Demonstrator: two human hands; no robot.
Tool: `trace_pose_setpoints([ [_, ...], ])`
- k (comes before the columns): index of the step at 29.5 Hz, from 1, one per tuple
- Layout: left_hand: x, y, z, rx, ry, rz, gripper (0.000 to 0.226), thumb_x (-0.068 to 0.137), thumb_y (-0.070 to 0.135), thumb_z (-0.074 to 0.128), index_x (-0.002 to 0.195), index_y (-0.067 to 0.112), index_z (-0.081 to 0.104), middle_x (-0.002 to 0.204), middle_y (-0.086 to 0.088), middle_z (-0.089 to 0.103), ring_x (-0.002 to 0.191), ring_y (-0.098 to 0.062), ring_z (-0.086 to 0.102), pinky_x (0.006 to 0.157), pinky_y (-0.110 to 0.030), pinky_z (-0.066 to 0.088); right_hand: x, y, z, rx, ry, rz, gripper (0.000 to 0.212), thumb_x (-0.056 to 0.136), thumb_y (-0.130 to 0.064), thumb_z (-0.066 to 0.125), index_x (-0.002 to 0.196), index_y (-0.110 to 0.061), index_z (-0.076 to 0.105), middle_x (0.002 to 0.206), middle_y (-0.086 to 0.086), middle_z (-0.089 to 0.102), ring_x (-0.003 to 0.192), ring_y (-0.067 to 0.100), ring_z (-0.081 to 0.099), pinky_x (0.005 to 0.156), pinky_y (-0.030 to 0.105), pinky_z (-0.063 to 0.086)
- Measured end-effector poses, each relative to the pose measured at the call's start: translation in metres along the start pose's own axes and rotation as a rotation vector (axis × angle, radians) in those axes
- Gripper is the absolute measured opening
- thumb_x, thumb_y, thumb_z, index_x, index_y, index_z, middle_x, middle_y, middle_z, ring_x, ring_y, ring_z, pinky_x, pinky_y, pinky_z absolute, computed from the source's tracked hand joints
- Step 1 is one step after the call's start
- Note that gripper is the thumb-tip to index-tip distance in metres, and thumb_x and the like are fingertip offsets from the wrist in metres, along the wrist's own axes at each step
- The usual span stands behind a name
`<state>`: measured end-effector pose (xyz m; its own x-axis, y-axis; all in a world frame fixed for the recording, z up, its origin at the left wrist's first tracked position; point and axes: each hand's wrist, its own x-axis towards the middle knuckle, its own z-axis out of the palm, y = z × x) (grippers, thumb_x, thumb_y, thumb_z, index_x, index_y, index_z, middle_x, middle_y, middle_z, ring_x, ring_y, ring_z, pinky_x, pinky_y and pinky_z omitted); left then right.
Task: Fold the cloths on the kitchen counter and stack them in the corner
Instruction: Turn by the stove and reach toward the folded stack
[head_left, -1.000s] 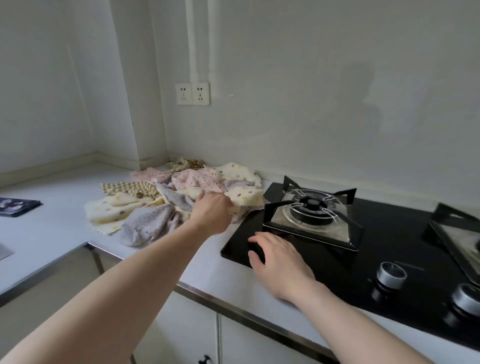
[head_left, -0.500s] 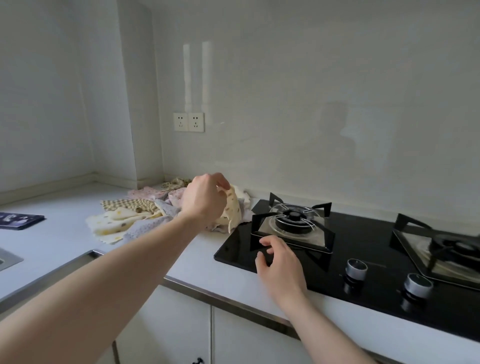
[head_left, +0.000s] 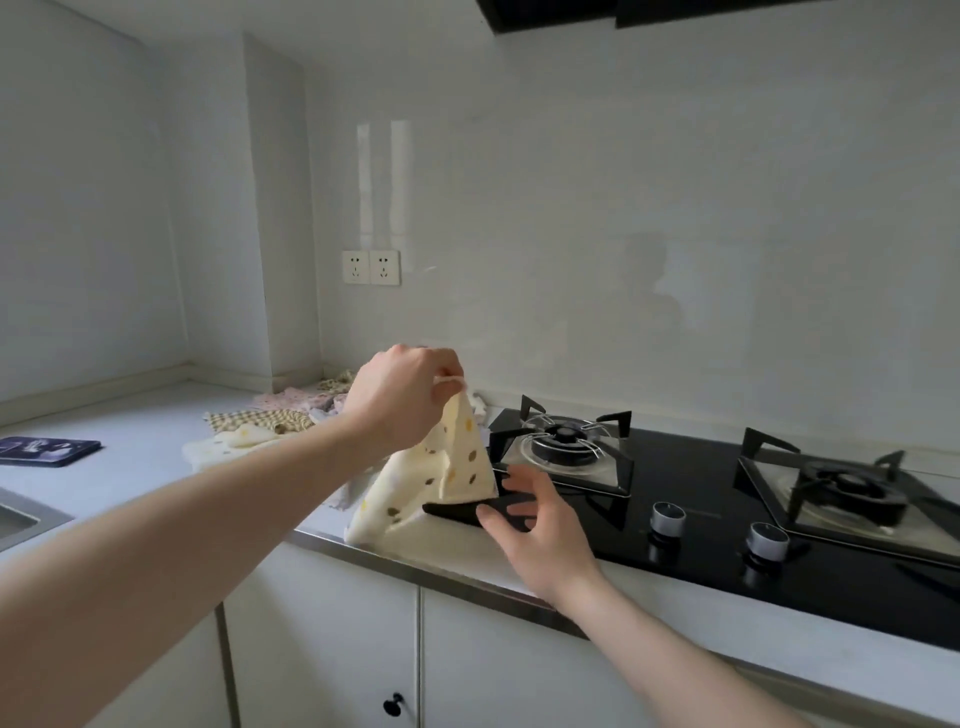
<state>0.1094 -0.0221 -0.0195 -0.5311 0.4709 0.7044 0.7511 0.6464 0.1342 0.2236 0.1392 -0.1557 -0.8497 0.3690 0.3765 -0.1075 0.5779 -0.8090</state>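
Note:
My left hand (head_left: 402, 397) pinches a corner of a cream cloth with brown and yellow dots (head_left: 441, 478) and holds it up over the counter's front edge; its lower end still touches the white counter (head_left: 130, 467). Just to its right, my right hand (head_left: 535, 514) hovers with fingers spread and holds nothing, close to the hanging cloth's lower edge. Behind my left arm lies the pile of other cloths (head_left: 280, 421): a checked one, a pink one and a cream one, partly hidden by the arm.
A black glass hob (head_left: 727, 525) with two burners and two knobs fills the counter to the right. At far left lie a dark flat tablet-like object (head_left: 47, 451) and a sink edge (head_left: 21, 519). Wall sockets (head_left: 371, 266) sit above the corner. White cabinets stand below.
My left hand has lifted the dotted cream cloth out of the pile and drawn it up and toward the front edge. My right hand has left the hob's corner and opened beside the cloth.

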Motion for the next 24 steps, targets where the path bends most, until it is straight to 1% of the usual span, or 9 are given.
trace_pose_setpoints([
  [4, -0.002, 0.016, -0.02, 0.086, -0.064, 0.1, 0.021, 0.101, 0.045, 0.055, 0.104, 0.031, 0.071, 0.103, 0.004, 0.074, 0.087, -0.03, 0.067, 0.074, -0.036, 0.055, -0.004, -0.033, -0.012, 0.04, 0.005, -0.099, 0.05, 0.08, -0.053, 0.078, 0.121, -0.045, 0.051, 0.115, -0.027, 0.065, 0.101, -0.003, 0.065, 0.09, 0.028, 0.055],
  [9, -0.002, 0.032, -0.041, 0.076, -0.078, 0.113, 0.024, 0.098, 0.051, 0.059, 0.1, 0.031, 0.072, 0.095, 0.005, 0.072, 0.083, -0.026, 0.064, 0.071, -0.034, 0.054, -0.007, -0.064, -0.03, -0.017, 0.06, -0.153, 0.043, 0.081, -0.049, 0.079, 0.116, -0.039, 0.056, 0.106, -0.025, 0.069, 0.096, -0.007, 0.064, 0.083, 0.019, 0.053],
  [11, -0.002, 0.035, -0.048, 0.082, -0.1, 0.136, 0.025, 0.098, 0.053, 0.058, 0.099, 0.032, 0.072, 0.095, 0.006, 0.072, 0.083, -0.027, 0.063, 0.069, -0.033, 0.051, -0.004, -0.068, -0.039, -0.107, 0.05, -0.13, 0.031, 0.082, -0.038, 0.074, 0.11, -0.04, 0.059, 0.102, -0.022, 0.07, 0.094, -0.002, 0.065, 0.083, 0.027, 0.055],
  [13, -0.002, 0.035, -0.052, 0.095, -0.138, 0.171, 0.024, 0.098, 0.053, 0.057, 0.102, 0.034, 0.071, 0.097, 0.007, 0.072, 0.085, -0.026, 0.063, 0.071, -0.032, 0.05, 0.0, -0.068, -0.049, -0.237, 0.059, -0.119, 0.017, 0.082, -0.025, 0.059, 0.095, -0.035, 0.065, 0.089, -0.015, 0.071, 0.086, 0.009, 0.066, 0.079, 0.038, 0.057],
  [14, -0.003, 0.035, -0.054, 0.099, -0.165, 0.192, 0.024, 0.099, 0.053, 0.057, 0.104, 0.034, 0.07, 0.098, 0.007, 0.071, 0.087, -0.025, 0.063, 0.071, -0.032, 0.05, 0.001, -0.067, -0.053, -0.267, 0.072, -0.12, 0.017, 0.081, -0.022, 0.054, 0.086, -0.032, 0.066, 0.081, -0.011, 0.071, 0.081, 0.014, 0.065, 0.075, 0.041, 0.056],
  [16, -0.005, 0.031, -0.057, 0.108, -0.221, 0.227, 0.023, 0.099, 0.052, 0.057, 0.107, 0.034, 0.069, 0.098, 0.007, 0.07, 0.088, -0.025, 0.063, 0.073, -0.033, 0.051, 0.004, -0.066, -0.063, -0.252, 0.1, -0.114, 0.019, 0.083, -0.019, 0.05, 0.076, -0.024, 0.067, 0.069, -0.005, 0.069, 0.072, 0.018, 0.062, 0.066, 0.037, 0.052],
  [19, -0.008, 0.022, -0.058, 0.103, -0.286, 0.251, 0.02, 0.099, 0.047, 0.059, 0.113, 0.035, 0.069, 0.101, 0.009, 0.07, 0.084, -0.02, 0.06, 0.073, -0.031, 0.049, 0.011, -0.067, -0.078, -0.179, 0.143, -0.057, 0.022, 0.087, -0.016, 0.051, 0.066, -0.012, 0.055, 0.057, 0.003, 0.055, 0.057, 0.015, 0.046, 0.057, 0.032, 0.038],
  [22, -0.013, 0.013, -0.053, 0.102, -0.362, 0.268, 0.022, 0.1, 0.035, 0.059, 0.121, 0.035, 0.066, 0.101, 0.014, 0.065, 0.085, -0.014, 0.055, 0.076, -0.028, 0.045, 0.019, -0.072, -0.089, -0.132, 0.16, -0.019, 0.021, 0.082, -0.017, 0.05, 0.067, -0.006, 0.041, 0.055, -0.001, 0.04, 0.056, 0.019, 0.038, 0.057, 0.032, 0.032],
  [24, -0.015, 0.007, -0.047, 0.143, -0.423, 0.25, 0.023, 0.101, 0.03, 0.055, 0.12, 0.031, 0.066, 0.107, 0.01, 0.064, 0.094, -0.018, 0.06, 0.082, -0.03, 0.049, 0.023, -0.073, -0.096, -0.132, 0.165, 0.003, 0.03, 0.087, -0.019, 0.053, 0.066, -0.004, 0.037, 0.056, -0.001, 0.035, 0.057, 0.019, 0.033, 0.057, 0.032, 0.026],
])
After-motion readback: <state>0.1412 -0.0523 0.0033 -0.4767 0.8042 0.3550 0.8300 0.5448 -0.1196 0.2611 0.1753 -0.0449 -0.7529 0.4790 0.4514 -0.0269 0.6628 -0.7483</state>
